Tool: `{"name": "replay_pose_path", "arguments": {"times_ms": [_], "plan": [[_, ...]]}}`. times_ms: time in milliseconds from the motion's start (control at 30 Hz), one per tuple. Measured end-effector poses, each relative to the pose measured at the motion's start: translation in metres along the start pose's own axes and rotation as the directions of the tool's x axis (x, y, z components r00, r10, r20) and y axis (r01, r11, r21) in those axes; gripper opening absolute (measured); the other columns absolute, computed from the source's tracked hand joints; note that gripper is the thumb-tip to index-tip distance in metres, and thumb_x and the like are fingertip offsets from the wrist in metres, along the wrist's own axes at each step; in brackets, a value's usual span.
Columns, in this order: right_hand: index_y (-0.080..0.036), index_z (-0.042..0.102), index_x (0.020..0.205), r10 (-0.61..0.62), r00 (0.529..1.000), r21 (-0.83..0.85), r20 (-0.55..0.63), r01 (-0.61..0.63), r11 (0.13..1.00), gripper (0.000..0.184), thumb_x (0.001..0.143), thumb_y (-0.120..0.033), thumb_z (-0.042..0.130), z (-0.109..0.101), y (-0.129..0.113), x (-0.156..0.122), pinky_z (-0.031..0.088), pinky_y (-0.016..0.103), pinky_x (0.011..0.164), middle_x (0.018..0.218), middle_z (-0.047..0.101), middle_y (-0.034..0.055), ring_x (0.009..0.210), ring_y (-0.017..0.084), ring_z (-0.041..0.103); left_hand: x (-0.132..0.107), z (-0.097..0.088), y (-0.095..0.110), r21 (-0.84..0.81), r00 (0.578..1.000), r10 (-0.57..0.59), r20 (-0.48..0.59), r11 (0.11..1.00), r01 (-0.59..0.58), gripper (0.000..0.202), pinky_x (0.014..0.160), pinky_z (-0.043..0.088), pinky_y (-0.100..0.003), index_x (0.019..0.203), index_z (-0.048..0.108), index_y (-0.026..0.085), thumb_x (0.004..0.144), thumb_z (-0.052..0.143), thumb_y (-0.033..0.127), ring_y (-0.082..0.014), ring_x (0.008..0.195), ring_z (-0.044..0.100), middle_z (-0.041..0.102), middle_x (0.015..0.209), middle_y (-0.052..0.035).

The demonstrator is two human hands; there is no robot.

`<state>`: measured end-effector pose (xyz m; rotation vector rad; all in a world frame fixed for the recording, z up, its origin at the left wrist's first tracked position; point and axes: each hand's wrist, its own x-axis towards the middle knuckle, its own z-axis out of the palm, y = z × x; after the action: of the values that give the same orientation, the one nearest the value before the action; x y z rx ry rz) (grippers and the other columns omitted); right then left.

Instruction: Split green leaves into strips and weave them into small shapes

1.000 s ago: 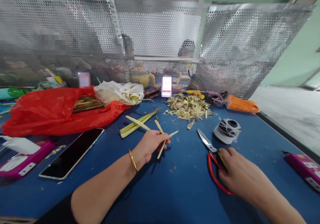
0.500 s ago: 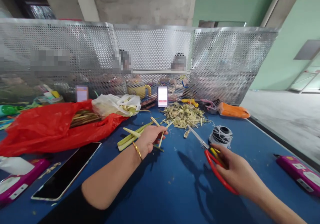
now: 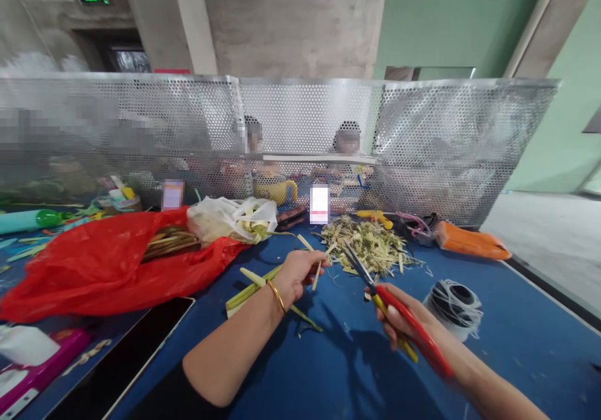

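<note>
My left hand [image 3: 303, 272] is closed on a thin pale plant strip [image 3: 317, 273], pinched at the fingertips near the middle of the table. Beneath and left of that hand lie several green plant stalks [image 3: 248, 295]. In my right hand [image 3: 392, 310] is a pair of scissors [image 3: 360, 266] with red and yellow handles; the blades point up and left toward the strip, and they look nearly closed. Just beyond both hands spreads a heap of pale plant clippings [image 3: 370, 245]. Part of the strip is hidden by my left fingers.
A red plastic bag [image 3: 98, 270] with brown stalks and a white bag [image 3: 230, 216] lie left. A phone [image 3: 136, 351] lies front left. Right stand a cord spool [image 3: 453, 307] and an orange pouch [image 3: 472, 240]. A perforated metal screen [image 3: 310, 113] borders the back, with people behind it.
My right hand has brought the scissors left and up, closer to my left hand, and the blades have turned more upright. The whole view has shifted, so the table things sit lower.
</note>
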<state>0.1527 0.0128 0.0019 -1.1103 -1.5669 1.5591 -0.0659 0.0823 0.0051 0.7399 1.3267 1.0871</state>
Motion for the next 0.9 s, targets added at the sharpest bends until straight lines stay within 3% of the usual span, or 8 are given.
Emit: {"name": "replay_pose_path", "arguments": {"times_ms": [133,300,567,767,900], "plan": [[-0.017,0.055,0.104,0.093,0.996,-0.114,0.012,-0.091,0.989,0.055,0.076,-0.064,0.059,0.003,-0.007,-0.004,0.036,0.019,0.043,0.060,0.043,-0.0059,0.048,0.007,0.039,0.001,0.003,0.000,-0.008,1.000,-0.009,0.006,1.000,0.009,0.010,0.043,0.030,-0.019,0.063,0.064,0.012,0.062,0.068,0.021,-0.0087,0.049,0.053,0.067,0.063,-0.0046],[-0.018,0.058,0.100,0.180,0.983,-0.142,-0.034,-0.183,0.973,0.056,0.071,-0.066,0.062,0.009,-0.006,-0.002,0.036,0.018,0.041,0.059,0.044,-0.0064,0.047,0.008,0.042,-0.003,0.008,-0.005,-0.013,1.000,-0.013,0.007,1.000,0.013,0.009,0.044,0.031,-0.018,0.064,0.064,0.013,0.066,0.066,0.021,-0.0067,0.047,0.051,0.066,0.064,-0.0034],[-0.017,0.059,0.097,0.150,0.986,-0.130,-0.075,-0.159,0.979,0.056,0.068,-0.065,0.066,0.011,-0.001,0.005,0.034,0.019,0.040,0.057,0.042,-0.0075,0.045,0.007,0.040,-0.007,0.017,-0.017,-0.029,0.998,-0.026,0.058,0.999,0.028,0.010,0.044,0.031,-0.018,0.064,0.064,0.012,0.064,0.068,0.021,-0.0077,0.049,0.052,0.067,0.065,-0.0041],[-0.017,0.058,0.092,0.139,0.982,-0.174,-0.126,-0.160,0.972,0.054,0.069,-0.065,0.064,0.009,-0.009,0.002,0.032,0.018,0.039,0.053,0.041,-0.0079,0.043,0.006,0.038,0.000,0.013,-0.017,-0.063,1.000,0.008,-0.020,0.998,-0.009,0.011,0.044,0.032,-0.018,0.066,0.063,0.012,0.065,0.066,0.022,-0.0069,0.048,0.050,0.066,0.066,-0.0036],[-0.018,0.059,0.099,0.175,0.982,-0.136,-0.077,-0.184,0.973,0.053,0.071,-0.062,0.064,0.007,-0.006,0.001,0.034,0.017,0.038,0.053,0.043,-0.0081,0.043,0.006,0.041,0.002,0.010,-0.015,-0.052,0.998,0.011,-0.056,0.999,-0.014,0.011,0.044,0.032,-0.019,0.063,0.062,0.012,0.064,0.065,0.023,-0.0075,0.049,0.050,0.065,0.064,-0.0036]]}}
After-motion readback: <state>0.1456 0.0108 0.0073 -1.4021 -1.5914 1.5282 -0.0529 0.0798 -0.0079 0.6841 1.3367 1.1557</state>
